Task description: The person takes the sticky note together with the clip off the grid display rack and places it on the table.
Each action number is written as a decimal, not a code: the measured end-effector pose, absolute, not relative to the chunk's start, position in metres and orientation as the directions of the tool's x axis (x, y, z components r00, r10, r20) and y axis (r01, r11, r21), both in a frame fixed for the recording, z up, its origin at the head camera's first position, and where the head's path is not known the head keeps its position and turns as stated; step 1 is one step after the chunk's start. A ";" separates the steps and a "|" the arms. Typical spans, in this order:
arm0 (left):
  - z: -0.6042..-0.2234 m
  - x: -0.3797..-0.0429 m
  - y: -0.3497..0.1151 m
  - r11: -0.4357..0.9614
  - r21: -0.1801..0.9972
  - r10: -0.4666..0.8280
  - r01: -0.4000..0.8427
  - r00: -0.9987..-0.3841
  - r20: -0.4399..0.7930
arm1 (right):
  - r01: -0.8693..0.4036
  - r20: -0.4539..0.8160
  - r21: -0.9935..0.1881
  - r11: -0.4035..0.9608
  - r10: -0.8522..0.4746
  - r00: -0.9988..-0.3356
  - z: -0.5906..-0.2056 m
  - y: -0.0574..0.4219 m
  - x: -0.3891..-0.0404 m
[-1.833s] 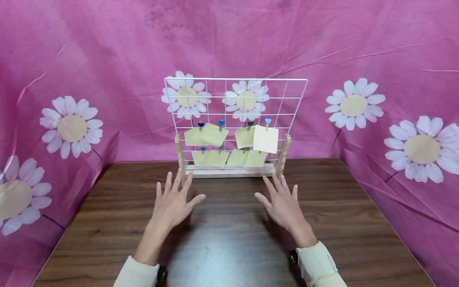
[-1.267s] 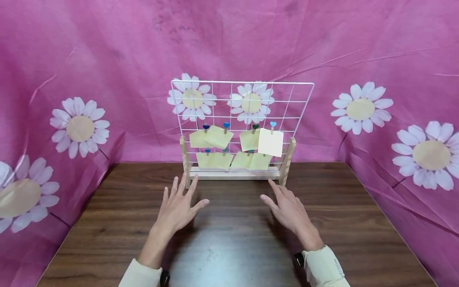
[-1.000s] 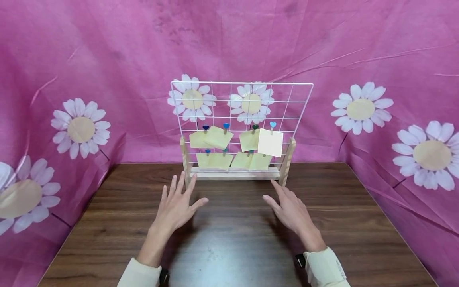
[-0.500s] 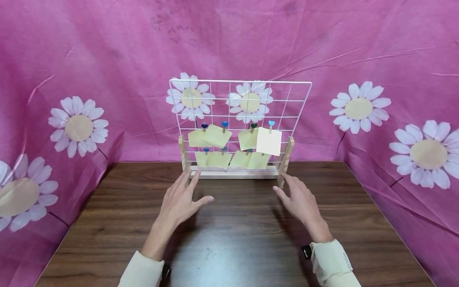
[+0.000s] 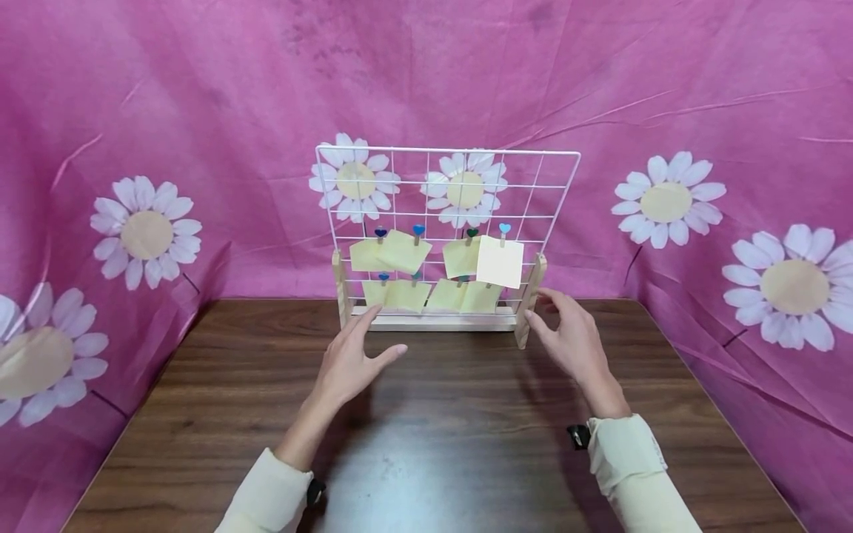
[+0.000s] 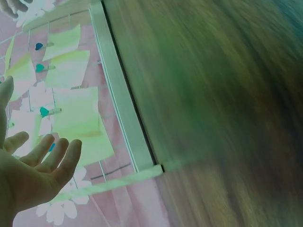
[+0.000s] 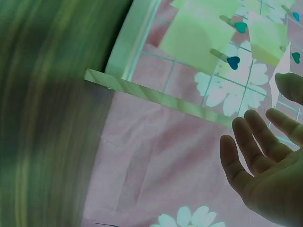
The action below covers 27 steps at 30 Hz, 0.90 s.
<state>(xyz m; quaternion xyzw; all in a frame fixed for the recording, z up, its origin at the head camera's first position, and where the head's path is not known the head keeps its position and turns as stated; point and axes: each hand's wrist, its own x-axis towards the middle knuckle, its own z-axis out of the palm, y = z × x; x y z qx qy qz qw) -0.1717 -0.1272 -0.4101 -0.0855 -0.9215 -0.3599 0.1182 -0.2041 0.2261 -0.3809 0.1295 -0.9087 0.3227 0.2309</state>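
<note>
Wide grips on both sides, nothing held! Right hand (image 5: 574,337), thumb parted from fingers, is at the right pale wooden upright (image 5: 529,300) of the white wire-grid rack (image 5: 446,150), and it's hard to say whether fingertips touch the wood. Left hand (image 5: 348,364) hangs in front of the rack's left end, fingers reaching toward it. That rack stands upright on the brown wood-grain table (image 5: 666,414), yellow square paper notes (image 5: 405,252) hanging from its heart-topped clips (image 5: 418,230). Best played evenly, I'd say: pinch the matching left upright (image 5: 339,280) and the right together, thumbs in front, clear of the notes.
</note>
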 end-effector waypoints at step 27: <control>-0.392 -0.189 -0.090 0.421 0.882 0.075 0.213 -0.977 0.200 | -0.408 0.497 -0.645 0.646 -0.051 -0.866 -0.343 0.221 -0.238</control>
